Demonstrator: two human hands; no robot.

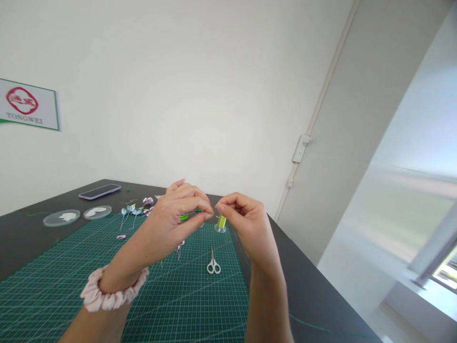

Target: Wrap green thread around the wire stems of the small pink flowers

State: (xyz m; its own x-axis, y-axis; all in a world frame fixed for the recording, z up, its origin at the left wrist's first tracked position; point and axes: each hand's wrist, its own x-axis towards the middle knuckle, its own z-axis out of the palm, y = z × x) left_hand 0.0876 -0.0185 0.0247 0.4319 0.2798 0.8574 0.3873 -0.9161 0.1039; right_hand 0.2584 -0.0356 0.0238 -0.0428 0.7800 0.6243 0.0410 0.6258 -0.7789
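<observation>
My left hand [185,209] is raised over the mat, thumb and index finger pinched together. Close beside it, my right hand [246,216] also pinches, its fingertips nearly meeting those of the left. Whatever thin thing lies between them is too small to make out. Just behind the right fingertips stands a spool of yellow-green thread [222,222], partly covered by the hand. White-handled scissors [213,265] lie below the hands on the green cutting mat [185,305]. A pale scrunchie [110,301] circles my left wrist.
Left of my hands are light-blue wire-stemmed petals [131,210], purple flower pieces [148,201] and a loose pink petal [121,237]. Two clear dishes, one nearer [53,219] and one farther [103,213], hold white pieces. A phone [100,191] lies at the back left.
</observation>
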